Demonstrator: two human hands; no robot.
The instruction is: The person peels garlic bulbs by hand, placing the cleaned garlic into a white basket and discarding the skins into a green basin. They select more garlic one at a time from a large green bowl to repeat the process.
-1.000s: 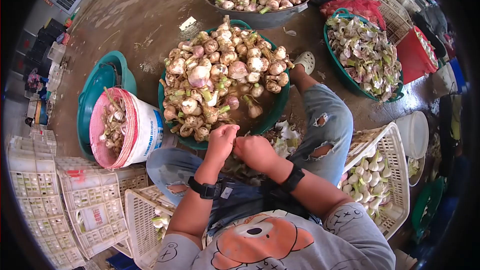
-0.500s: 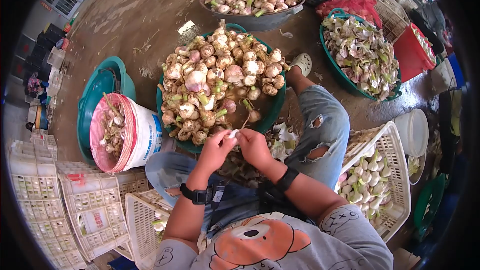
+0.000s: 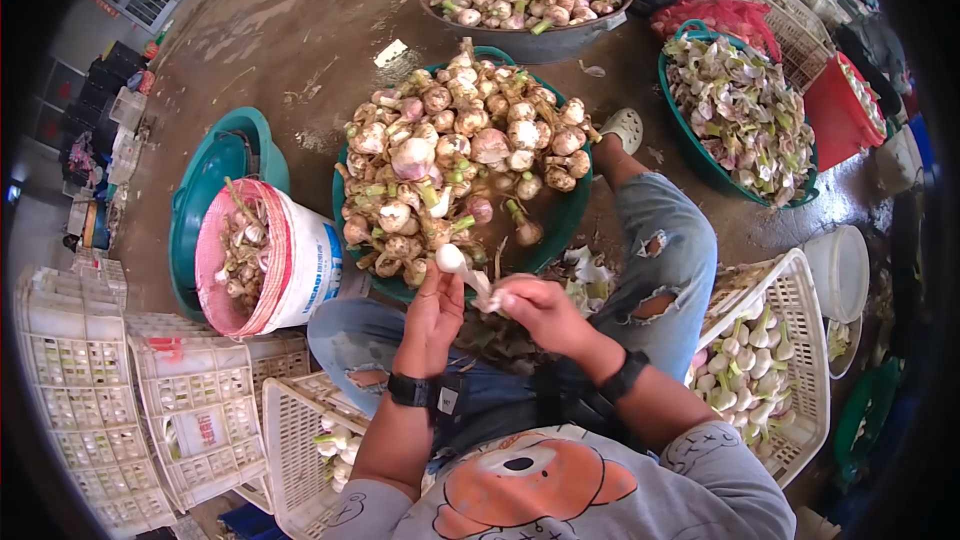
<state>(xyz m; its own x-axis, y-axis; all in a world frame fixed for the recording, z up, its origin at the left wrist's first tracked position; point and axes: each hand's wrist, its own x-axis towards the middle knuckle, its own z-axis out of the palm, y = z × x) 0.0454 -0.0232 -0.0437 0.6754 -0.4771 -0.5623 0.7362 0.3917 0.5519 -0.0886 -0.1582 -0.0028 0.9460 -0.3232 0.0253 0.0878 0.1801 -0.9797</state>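
Note:
A peeled white garlic bulb (image 3: 451,259) rests at the fingertips of my left hand (image 3: 432,320), which is closed around its lower side. My right hand (image 3: 548,314) pinches a pale strip of garlic skin (image 3: 485,292) that stretches away from the bulb. Just beyond both hands is a green tub (image 3: 568,230) heaped with unpeeled, soil-stained garlic bulbs (image 3: 440,140). Below my right hand, loose skins (image 3: 590,280) lie on the floor between my legs.
A white bucket (image 3: 308,260) of garlic stands at left beside a green basin (image 3: 190,190). Plastic crates flank me, the right crate (image 3: 810,340) holding white bulbs. A metal basin (image 3: 520,45) of garlic is ahead; a green tub (image 3: 690,165) of peelings stands at right.
My hands have drawn apart, the right moving right with the skin strip pulled out from the bulb. The white bulb is now exposed above my left fingers. The whole view has shifted slightly.

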